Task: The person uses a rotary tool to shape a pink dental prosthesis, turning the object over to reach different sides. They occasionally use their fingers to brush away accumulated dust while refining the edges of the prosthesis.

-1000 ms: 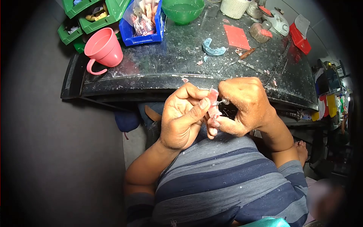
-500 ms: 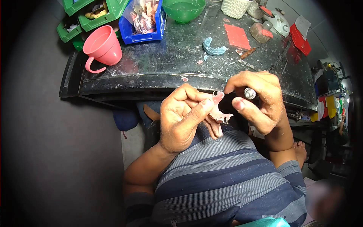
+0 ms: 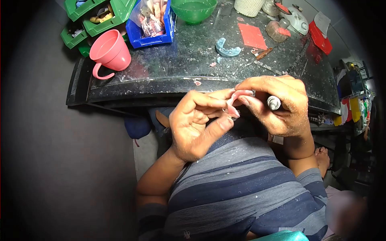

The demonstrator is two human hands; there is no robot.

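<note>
Small pink dental piece (image 3: 233,105) pinched between left hand (image 3: 197,124) and right hand (image 3: 277,104), metal handpiece (image 3: 274,103) also in right; probably light, stiff, brittle, best gripped at thicker edges.

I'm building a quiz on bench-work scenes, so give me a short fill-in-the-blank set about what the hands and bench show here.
1. The left hand and right hand pinch a small ____ piece between them.
2. The right hand also holds a tool with a ____ tip.
3. The pink cup on the bench lies on its ____.
4. The bowl at the bench's far edge is ____.

Missing words: pink; metal; side; green
</note>
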